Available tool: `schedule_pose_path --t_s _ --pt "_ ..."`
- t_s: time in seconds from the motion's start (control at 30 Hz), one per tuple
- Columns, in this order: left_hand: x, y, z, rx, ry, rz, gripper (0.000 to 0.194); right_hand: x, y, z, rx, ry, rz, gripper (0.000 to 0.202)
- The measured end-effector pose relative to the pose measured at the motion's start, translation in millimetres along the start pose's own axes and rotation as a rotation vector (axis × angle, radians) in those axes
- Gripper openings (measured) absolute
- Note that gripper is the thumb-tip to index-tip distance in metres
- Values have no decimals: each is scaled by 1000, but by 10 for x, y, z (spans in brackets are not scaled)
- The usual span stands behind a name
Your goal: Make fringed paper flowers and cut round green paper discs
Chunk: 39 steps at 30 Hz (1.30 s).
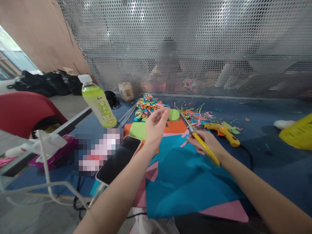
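Note:
My left hand (157,125) is closed in a pinch. At its fingertips is a small round piece of light green paper (174,114), the held edge hidden by the fingers. My right hand (207,143) grips scissors (204,148) by their yellow handles. Their blades point away from me and lie just right of the green circle. Pink paper strips (184,134) show by the right fingers. Under both hands spread sheets of coloured paper, with a large blue sheet (190,175) on top. Beyond the left hand stands a cone covered in colourful paper bits (146,105).
Paper scraps (197,115) and a yellow glue gun (224,132) lie to the right. A phone (119,159), a drink bottle (98,104) and a purple tissue holder (55,152) are on the left. A perforated metal panel (207,42) stands behind the table.

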State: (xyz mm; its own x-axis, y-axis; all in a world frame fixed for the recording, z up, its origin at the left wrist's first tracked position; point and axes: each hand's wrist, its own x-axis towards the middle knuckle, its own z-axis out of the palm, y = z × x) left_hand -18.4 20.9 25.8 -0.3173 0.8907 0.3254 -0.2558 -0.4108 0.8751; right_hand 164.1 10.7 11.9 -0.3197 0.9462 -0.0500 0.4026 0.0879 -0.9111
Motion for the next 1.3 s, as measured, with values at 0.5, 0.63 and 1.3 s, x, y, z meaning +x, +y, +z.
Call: schedule_pose_path --t_s 0.5,0.63,1.3 --pt "-19 7 18 5 -144 -56 21 3 -25 -6 -67 26 -72 35" --pt "-16 -2 16 12 -142 -55 21 14 -1 -14 -67 19 -54 38" --pt "6 -42 -3 -21 -92 -51 19 68 60 -26 -172 47 -85 41"
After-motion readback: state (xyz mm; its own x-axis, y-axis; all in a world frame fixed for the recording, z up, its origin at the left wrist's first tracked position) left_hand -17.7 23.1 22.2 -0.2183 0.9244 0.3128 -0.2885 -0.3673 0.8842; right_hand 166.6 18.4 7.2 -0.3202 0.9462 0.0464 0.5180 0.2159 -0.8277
